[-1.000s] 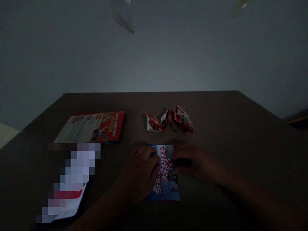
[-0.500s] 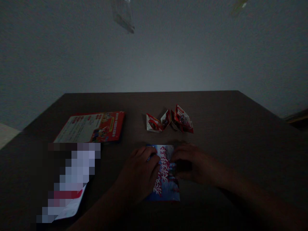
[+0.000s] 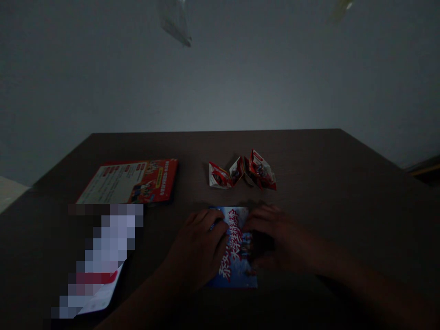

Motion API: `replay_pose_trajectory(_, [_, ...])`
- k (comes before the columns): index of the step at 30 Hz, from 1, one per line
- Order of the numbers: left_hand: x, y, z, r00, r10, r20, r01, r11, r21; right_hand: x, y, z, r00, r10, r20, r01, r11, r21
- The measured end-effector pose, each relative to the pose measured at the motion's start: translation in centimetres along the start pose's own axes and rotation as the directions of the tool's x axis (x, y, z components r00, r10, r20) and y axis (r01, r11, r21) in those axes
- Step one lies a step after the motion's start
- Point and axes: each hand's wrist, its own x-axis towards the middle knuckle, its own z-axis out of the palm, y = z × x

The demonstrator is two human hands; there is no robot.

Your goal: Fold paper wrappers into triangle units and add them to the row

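A blue printed leaflet (image 3: 237,275) with large white and red characters lies flat on the table in front of me. My left hand (image 3: 202,245) rests over its left side, palm down with the fingers stretched across the paper. At the right edge, my right hand (image 3: 278,238) touches the leaflet with curved fingers, the thumb well apart from them. Dimness hides exactly where its fingertips and thumb meet the paper. Just beyond the leaflet stands a red and white folded paper (image 3: 237,173), zigzagged into several panels.
On the left of the dark table (image 3: 309,160) lies a red and white printed stack or booklet (image 3: 154,183). Nearer me is a phone-like device with a lit, partly pixelated screen (image 3: 103,293). A pale wall (image 3: 220,82) rises behind the table.
My right hand has shifted slightly, its thumb lower and farther from its fingers. The left hand, leaflet and folded paper stay in place.
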Motion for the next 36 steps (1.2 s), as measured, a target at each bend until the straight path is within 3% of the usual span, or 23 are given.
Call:
replay_pose_trajectory(7, [-0.1, 0.0, 0.0, 1.0, -0.005, -0.004, 0.005, 1.0, 0.019, 0.0, 0.0, 0.1, 1.0, -0.007, -0.019, 0.007, 1.0, 0.003])
replay_pose_trajectory(17, [-0.1, -0.6, 0.6, 0.999, -0.034, -0.027, 0.036, 0.997, 0.073, 0.3, 1.2, 2.0, 0.987, -0.134, -0.093, 0.144, 0.983, 0.112])
replay_pose_trajectory(36, [-0.1, -0.3, 0.2, 0.999, -0.03, -0.017, 0.031, 0.997, 0.066, -0.4, -0.9, 0.4, 0.999, -0.045, 0.016, 0.044, 0.998, 0.047])
